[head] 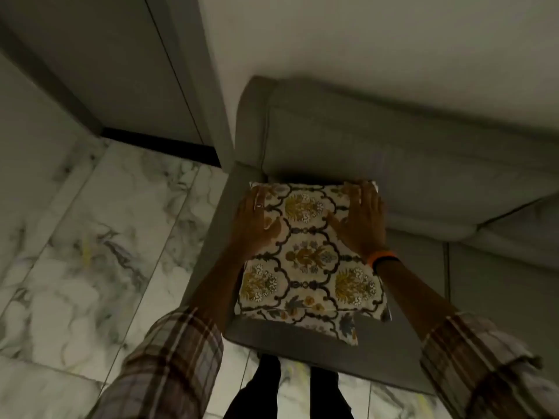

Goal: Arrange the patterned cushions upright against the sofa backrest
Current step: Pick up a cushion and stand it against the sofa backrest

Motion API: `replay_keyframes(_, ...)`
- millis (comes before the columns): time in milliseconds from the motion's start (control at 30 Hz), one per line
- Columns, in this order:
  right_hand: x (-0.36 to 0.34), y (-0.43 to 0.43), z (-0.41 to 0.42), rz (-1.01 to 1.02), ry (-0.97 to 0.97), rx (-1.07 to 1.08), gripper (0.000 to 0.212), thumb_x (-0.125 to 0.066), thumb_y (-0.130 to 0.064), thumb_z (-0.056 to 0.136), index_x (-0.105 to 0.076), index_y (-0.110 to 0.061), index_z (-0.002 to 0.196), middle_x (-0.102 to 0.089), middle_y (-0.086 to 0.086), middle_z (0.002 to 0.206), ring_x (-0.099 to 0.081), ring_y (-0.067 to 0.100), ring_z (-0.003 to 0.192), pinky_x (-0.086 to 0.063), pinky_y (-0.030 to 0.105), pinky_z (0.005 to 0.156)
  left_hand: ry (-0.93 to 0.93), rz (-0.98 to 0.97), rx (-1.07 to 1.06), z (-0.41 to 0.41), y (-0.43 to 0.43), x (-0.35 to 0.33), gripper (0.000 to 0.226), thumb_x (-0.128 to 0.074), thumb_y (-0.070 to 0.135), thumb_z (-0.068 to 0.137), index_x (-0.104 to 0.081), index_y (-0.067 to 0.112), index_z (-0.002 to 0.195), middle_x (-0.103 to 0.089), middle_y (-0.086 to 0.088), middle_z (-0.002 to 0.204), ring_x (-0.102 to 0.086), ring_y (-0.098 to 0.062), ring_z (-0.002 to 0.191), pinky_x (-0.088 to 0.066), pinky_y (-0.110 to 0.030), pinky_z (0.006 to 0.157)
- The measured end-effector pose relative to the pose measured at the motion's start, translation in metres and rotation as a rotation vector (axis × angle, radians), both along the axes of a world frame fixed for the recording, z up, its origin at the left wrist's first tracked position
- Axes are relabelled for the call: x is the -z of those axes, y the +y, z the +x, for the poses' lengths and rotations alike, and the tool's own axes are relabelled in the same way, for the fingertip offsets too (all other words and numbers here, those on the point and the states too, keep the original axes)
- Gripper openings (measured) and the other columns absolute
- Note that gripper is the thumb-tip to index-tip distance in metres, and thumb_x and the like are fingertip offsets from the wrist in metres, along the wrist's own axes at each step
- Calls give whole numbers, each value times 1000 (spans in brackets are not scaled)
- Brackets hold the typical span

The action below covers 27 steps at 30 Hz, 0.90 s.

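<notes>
- Patterned cushion (pixel 308 261) lies flat on sofa seat (pixel 302 337), centre frame, far edge at backrest (pixel 393 152).
- Left hand (pixel 257 225) and right hand (pixel 360 219) rest spread flat on its upper corners, gripping nothing.
- I judge it soft, light, floppy; take the side edges.

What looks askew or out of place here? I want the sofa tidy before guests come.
The patterned cushion lies flat on the sofa seat rather than upright against the backrest. Both hands press on its far corners, and a second patterned corner pokes out beneath its near edge.
</notes>
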State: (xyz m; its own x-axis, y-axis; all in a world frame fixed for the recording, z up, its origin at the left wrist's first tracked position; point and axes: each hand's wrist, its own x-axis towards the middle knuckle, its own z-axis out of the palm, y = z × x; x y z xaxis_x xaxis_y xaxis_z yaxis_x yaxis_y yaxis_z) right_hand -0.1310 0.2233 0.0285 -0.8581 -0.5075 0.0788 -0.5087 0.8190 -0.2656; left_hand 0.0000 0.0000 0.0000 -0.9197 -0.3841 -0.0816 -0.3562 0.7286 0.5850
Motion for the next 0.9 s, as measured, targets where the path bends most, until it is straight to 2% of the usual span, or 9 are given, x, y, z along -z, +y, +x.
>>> replay_keyframes(133,50,30,8,-119,-294,310,96,-67,-61,87,-26,-14,160,-26,21,166,-28,41,151,-29,59,120,-97,519,-403,-3,1,63,109,-72,75,66,-19,34,151,-35,-14,155,-52,-34,130,-52,-58,97)
replay_keyframes(233,80,45,5,-466,-639,573,101,-70,-71,81,-29,-19,157,-37,12,161,-38,35,147,-35,57,119,-89,785,-555,-7,14,72,98,-75,45,84,-13,19,155,-41,-23,150,-57,-28,119,-56,-45,85)
replay_keyframes(400,86,71,-21,-743,-1023,611,88,-78,-71,72,-59,-17,139,-72,8,131,-72,23,111,-60,44,96,-25,763,-640,-6,37,87,112,-80,68,64,-33,17,152,-42,-8,154,-43,-27,140,-43,-51,112)
replay_keyframes(500,58,88,-22,-793,-990,512,36,-72,-44,92,-69,-25,122,-76,9,120,-74,27,101,-61,41,80,106,736,-654,-9,68,36,98,-83,39,76,-29,11,153,-39,-2,153,-40,-17,139,-40,-30,112)
replay_keyframes(567,35,111,-19,-882,-926,478,29,-71,-37,93,-69,-25,120,-74,6,113,-72,24,90,-56,33,64,167,769,-642,-15,91,13,96,-83,32,78,-26,14,154,-43,-11,152,-45,-24,137,-45,-39,109)
replay_keyframes(633,15,139,-14,-959,-870,456,32,-70,-34,96,-66,-25,127,-74,0,106,-70,9,79,-51,21,55,271,856,-595,-25,112,-3,91,-83,30,77,-31,20,151,-61,-28,122,-68,-31,104,-62,-42,81)
replay_keyframes(700,-1,178,-14,-1016,-826,496,28,-75,-46,89,-67,-43,116,-75,-9,98,-70,6,77,-51,20,55,288,893,-520,-44,140,-14,72,-77,16,82,-39,24,143,-64,-20,82,-63,-11,55,-51,-21,45)
replay_keyframes(800,-16,242,-29,-1055,-780,567,62,-77,-75,67,-65,-48,121,-76,-2,105,-70,16,84,-53,23,56,186,863,-418,-75,198,-26,52,-80,19,80,-56,18,126,-64,-6,70,-56,1,44,-41,-18,38)
replay_keyframes(900,-7,320,-55,-1085,-722,618,88,-70,-73,78,-46,-31,152,-66,0,142,-69,19,121,-63,30,86,24,896,-311,-112,268,-28,46,-81,18,80,-56,15,119,-64,-5,89,-63,8,55,-57,-31,64)
